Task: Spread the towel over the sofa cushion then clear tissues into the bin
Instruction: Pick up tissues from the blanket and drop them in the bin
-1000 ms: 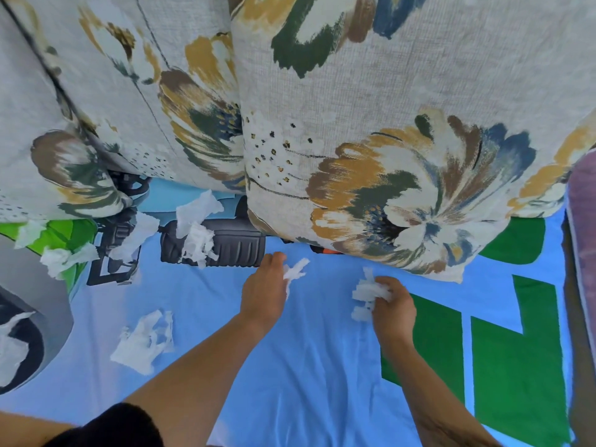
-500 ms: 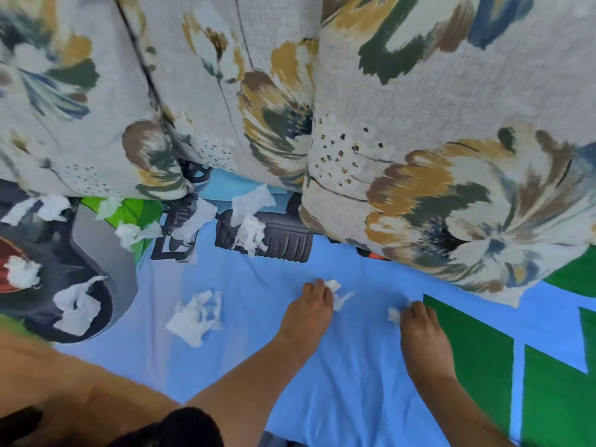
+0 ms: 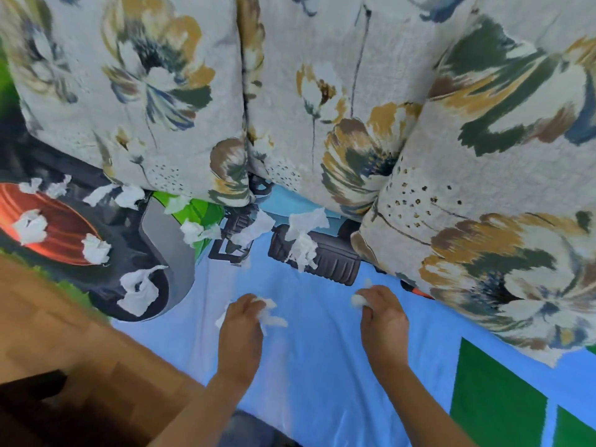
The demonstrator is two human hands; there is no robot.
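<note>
A printed blue towel (image 3: pixel 316 366) lies spread over the sofa seat. My left hand (image 3: pixel 240 333) grips crumpled white tissue (image 3: pixel 269 312) down on the towel. My right hand (image 3: pixel 383 321) holds a small wad of tissue (image 3: pixel 358 299) in its curled fingers. Several more tissues lie loose further back and to the left: one (image 3: pixel 303 240) on the dark truck print, one (image 3: pixel 138 290) on the grey print, others (image 3: pixel 30 225) on the red print at far left. No bin is in view.
Three floral back cushions (image 3: pixel 322 101) stand along the rear of the seat; the right one (image 3: pixel 483 237) leans forward over the towel. A wooden floor or surface (image 3: pixel 64 333) shows at the lower left.
The view has swung left, bringing more tissues into sight. My left hand moved left onto another tissue and closed on it; my right hand keeps its wad.
</note>
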